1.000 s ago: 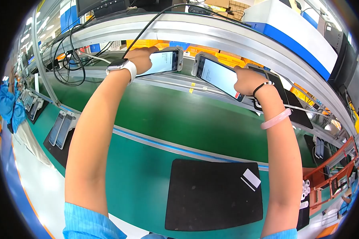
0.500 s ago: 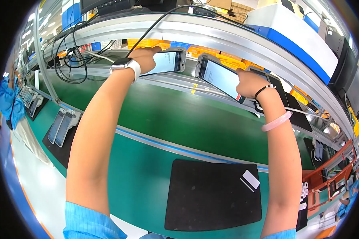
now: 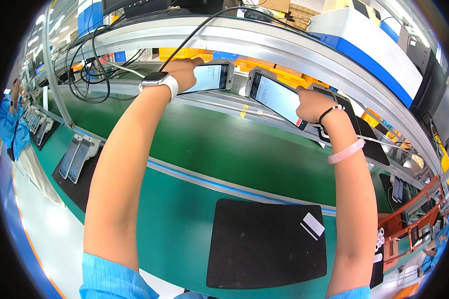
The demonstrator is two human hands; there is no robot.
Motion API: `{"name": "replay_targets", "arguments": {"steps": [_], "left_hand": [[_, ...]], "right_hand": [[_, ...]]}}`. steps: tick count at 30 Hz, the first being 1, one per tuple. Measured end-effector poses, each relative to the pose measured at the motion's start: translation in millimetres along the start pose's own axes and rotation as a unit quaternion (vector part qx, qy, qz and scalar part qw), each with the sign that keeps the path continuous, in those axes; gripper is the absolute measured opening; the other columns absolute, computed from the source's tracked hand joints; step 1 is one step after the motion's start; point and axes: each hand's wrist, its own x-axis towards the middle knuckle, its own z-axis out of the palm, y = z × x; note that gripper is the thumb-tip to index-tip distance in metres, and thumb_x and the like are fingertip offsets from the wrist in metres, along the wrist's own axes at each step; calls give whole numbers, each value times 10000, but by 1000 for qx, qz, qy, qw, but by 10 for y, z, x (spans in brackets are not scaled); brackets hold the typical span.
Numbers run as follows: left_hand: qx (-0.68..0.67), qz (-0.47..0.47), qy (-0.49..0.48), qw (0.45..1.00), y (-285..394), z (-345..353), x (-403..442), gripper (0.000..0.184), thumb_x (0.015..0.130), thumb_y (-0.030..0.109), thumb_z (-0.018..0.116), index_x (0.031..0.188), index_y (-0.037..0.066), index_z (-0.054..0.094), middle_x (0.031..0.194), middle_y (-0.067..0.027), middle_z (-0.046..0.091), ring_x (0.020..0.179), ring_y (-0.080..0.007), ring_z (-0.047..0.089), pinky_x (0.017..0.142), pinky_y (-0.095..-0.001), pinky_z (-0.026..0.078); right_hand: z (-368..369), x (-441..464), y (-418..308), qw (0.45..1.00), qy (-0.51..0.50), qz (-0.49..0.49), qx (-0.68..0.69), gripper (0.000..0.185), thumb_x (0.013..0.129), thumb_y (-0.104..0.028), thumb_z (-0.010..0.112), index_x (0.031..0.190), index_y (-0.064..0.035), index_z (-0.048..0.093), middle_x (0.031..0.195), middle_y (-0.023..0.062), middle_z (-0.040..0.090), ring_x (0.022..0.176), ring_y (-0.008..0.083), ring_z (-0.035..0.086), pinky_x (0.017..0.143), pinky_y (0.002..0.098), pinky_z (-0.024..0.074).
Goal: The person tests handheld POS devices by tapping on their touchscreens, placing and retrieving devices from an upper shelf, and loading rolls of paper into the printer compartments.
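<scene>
At my far left, two handheld terminals (image 3: 81, 160) lie side by side on a dark mat (image 3: 75, 189), apart from my arm. Next comes my left grip (image 3: 181, 74), closed on the left end of one handheld terminal, the left terminal (image 3: 210, 78). Its lit screen is turned to me, and it is above the far side of the green belt (image 3: 224, 144). The fingers behind it I cannot see. A black cable (image 3: 185, 39) comes down close beside this hand, so I judge it wise to give it room, because it may catch on my watch (image 3: 155, 77).

In the middle, nearer to me, a black mat (image 3: 259, 249) lies on the table (image 3: 174, 209) with a white card (image 3: 314, 224) on it. Above and beyond it is the right terminal (image 3: 274, 97), well apart from the card, with its screen also lit and its lower end sloping to the right.

My right grip (image 3: 314, 104) is closed on that lower end, near a red patch on the screen. Here a light, firm hold is best, I think, with the thumb on the frame, since a careless touch could press something. Both screens read most easily if I tilt them equally toward me and let no finger cover the text.
</scene>
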Motion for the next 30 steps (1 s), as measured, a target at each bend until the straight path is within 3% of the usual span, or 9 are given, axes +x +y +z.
{"name": "replay_targets", "arguments": {"steps": [4, 6, 10, 18, 21, 23, 27, 29, 30], "left_hand": [[-8, 2, 1, 1000, -25, 22, 4, 508, 821, 154, 443, 1328, 169, 409, 1251, -120, 535, 974, -293, 593, 825, -419, 457], [-7, -1, -3, 1000, -29, 28, 9, 508, 820, 152, 443, 1327, 166, 410, 1251, -124, 534, 975, -296, 592, 826, -419, 457], [-8, 2, -11, 1000, -23, 5, 11, 507, 819, 148, 442, 1326, 162, 412, 1253, -137, 530, 981, -305, 588, 827, -420, 456], [-29, 0, -5, 1000, -16, -6, -20, 496, 821, 149, 444, 1317, 159, 422, 1248, -150, 529, 1003, -313, 579, 851, -428, 443], [-28, 7, 5, 1000, -32, 23, 5, 489, 812, 138, 457, 1300, 166, 446, 1197, -158, 559, 1010, -324, 575, 857, -429, 440], [-40, -5, -19, 999, 13, -60, -26, 478, 807, 134, 467, 1283, 175, 468, 1157, -164, 580, 988, -328, 581, 840, -429, 447], [-32, -7, 8, 999, -7, 13, -18, 467, 812, 136, 483, 1277, 167, 469, 1140, -167, 586, 978, -325, 584, 828, -427, 455], [-26, -8, 9, 1000, -3, 9, -24, 460, 811, 134, 479, 1271, 157, 471, 1176, -157, 571, 1023, -320, 570, 851, -420, 452], [-27, -1, 15, 1000, -20, 44, -14, 457, 811, 133, 477, 1268, 155, 473, 1186, -157, 566, 1028, -319, 568, 853, -419, 452]], "right_hand": [[-1, 21, -5, 1000, -3, -1, -10, 599, 706, -46, 436, 1291, 74, 387, 1107, 299, 556, 1027, 357, 564, 894, 370, 434], [9, 50, 23, 1000, 4, -15, 13, 471, 706, -63, 458, 1152, 87, 486, 1099, 301, 559, 1026, 369, 571, 863, 391, 462], [-61, -38, -44, 1000, -12, 7, 13, 461, 714, -72, 459, 1144, 89, 493, 1099, 300, 560, 1021, 372, 574, 861, 393, 464], [52, 82, 7, 998, 66, 5, 0, 416, 725, -88, 473, 1106, 63, 546, 1101, 258, 582, 1016, 357, 584, 864, 397, 467], [-60, 170, 17, 1000, -2, 20, -10, 543, 719, -91, 441, 1251, 21, 455, 1192, 266, 526, 1100, 351, 529, 940, 403, 409], [-158, 145, -36, 999, -7, 46, -16, 515, 721, -96, 444, 1226, -10, 492, 1170, 251, 545, 1086, 345, 538, 928, 400, 420], [-154, 218, 60, 998, 36, 44, -10, 472, 713, -116, 477, 1176, -58, 548, 1089, 224, 585, 1036, 336, 559, 893, 395, 443], [108, 477, 255, 985, 168, 31, -11, 486, 700, -122, 509, 1181, -72, 556, 1092, 212, 588, 1043, 339, 553, 892, 408, 442], [183, 553, 302, 984, 173, 27, -15, 516, 691, -106, 523, 1206, -94, 552, 1149, 215, 565, 1097, 348, 523, 926, 404, 421]]}}
